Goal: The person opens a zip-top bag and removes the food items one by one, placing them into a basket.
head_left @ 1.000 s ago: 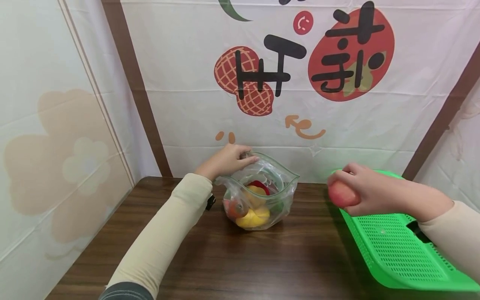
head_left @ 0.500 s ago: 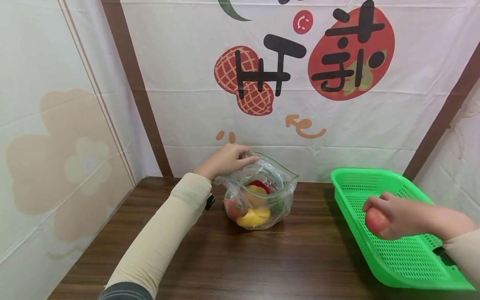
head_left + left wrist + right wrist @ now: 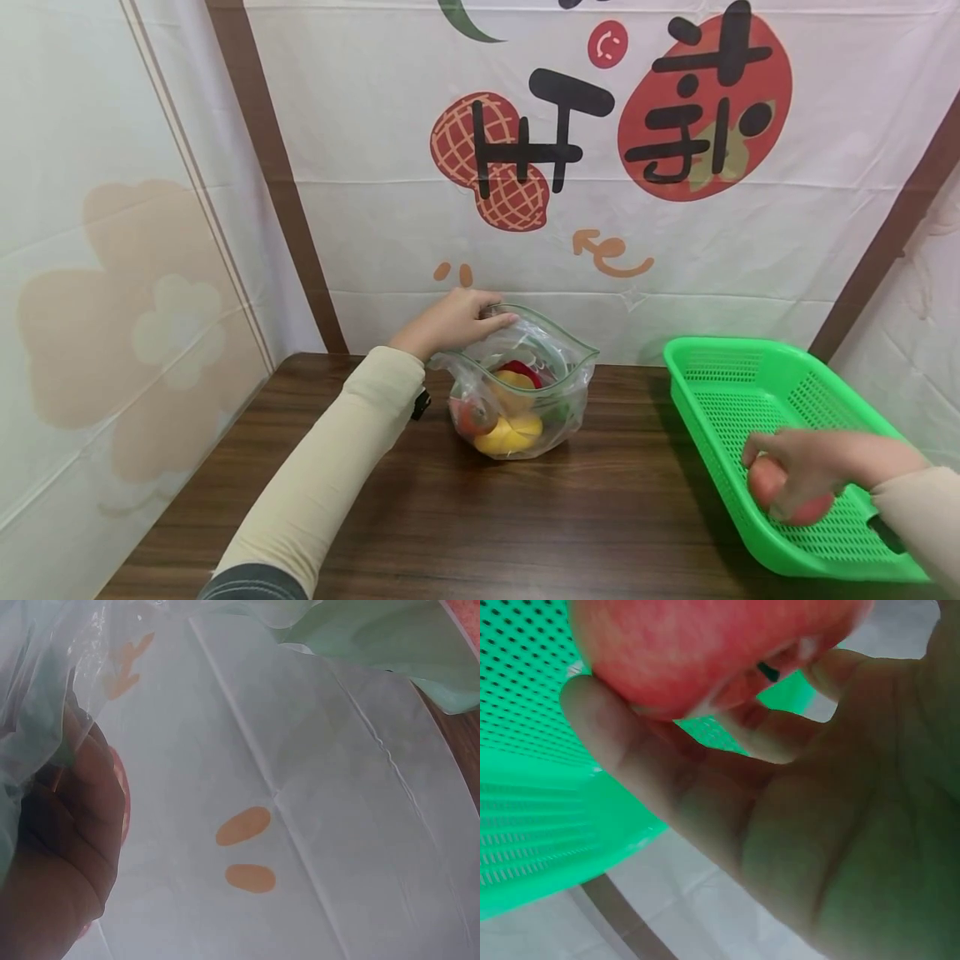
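Observation:
My left hand [image 3: 453, 321] grips the rim of a clear zip bag [image 3: 566, 408] standing on the table, its mouth spread wide. Through the plastic show a yellow thing [image 3: 510, 435], a reddish-orange round one [image 3: 474, 417] and something dark red [image 3: 519, 371]. In the left wrist view the bag's film [image 3: 45, 697] covers part of the left hand [image 3: 75, 817]. My right hand [image 3: 817, 458], low inside a green basket [image 3: 723, 492], holds a red apple [image 3: 813, 510]. The right wrist view has the apple [image 3: 705, 645], stem showing, within curled fingers.
The brown wooden table [image 3: 592, 525] stretches between bag and basket. Right behind it hangs a printed white cloth [image 3: 360, 233], with another cloth along the left side.
The right hand has carried the apple from above the basket's left rim rightward and down into the basket. The left hand and the bag have stayed in place.

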`<state>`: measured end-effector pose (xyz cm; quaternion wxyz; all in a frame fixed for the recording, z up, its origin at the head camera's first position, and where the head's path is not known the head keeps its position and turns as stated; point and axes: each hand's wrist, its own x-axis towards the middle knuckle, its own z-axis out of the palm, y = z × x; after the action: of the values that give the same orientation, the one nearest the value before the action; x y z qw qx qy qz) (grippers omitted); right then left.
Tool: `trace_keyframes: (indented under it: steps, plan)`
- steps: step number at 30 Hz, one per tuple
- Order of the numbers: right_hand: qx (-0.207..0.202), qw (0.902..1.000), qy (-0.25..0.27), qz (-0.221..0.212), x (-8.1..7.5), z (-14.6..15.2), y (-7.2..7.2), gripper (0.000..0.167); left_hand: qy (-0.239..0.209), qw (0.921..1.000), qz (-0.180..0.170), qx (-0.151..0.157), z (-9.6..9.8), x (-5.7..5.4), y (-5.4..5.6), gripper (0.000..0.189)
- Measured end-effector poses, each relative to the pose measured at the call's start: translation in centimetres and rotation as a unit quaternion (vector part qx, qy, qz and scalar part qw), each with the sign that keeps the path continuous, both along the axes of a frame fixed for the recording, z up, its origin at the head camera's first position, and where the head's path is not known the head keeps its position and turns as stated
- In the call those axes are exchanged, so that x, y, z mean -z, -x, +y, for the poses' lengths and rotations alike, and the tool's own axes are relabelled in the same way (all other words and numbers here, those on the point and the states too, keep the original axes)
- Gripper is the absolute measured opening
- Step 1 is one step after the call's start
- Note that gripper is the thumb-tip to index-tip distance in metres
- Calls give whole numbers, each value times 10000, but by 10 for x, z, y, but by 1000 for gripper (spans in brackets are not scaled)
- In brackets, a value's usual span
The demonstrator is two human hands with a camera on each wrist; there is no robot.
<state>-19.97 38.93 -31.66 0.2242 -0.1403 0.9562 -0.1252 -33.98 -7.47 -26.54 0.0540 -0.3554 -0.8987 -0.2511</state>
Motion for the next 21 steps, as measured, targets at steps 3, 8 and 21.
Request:
trace_keyframes:
  steps: [3, 8, 21]
  plan:
    - [294, 9989, 36, -370, 6, -1, -1, 54, -15, 10000, 32, -10, 1, 0, 0, 29]
    - [494, 9961, -100, -719, 13, -2, -2, 50, -38, 10000, -16, -8, 1, 0, 1, 30]
    - [747, 9925, -77, -968, 28, -2, -2, 52, -109, 9999, 42, 49, 3, 1, 1, 30]
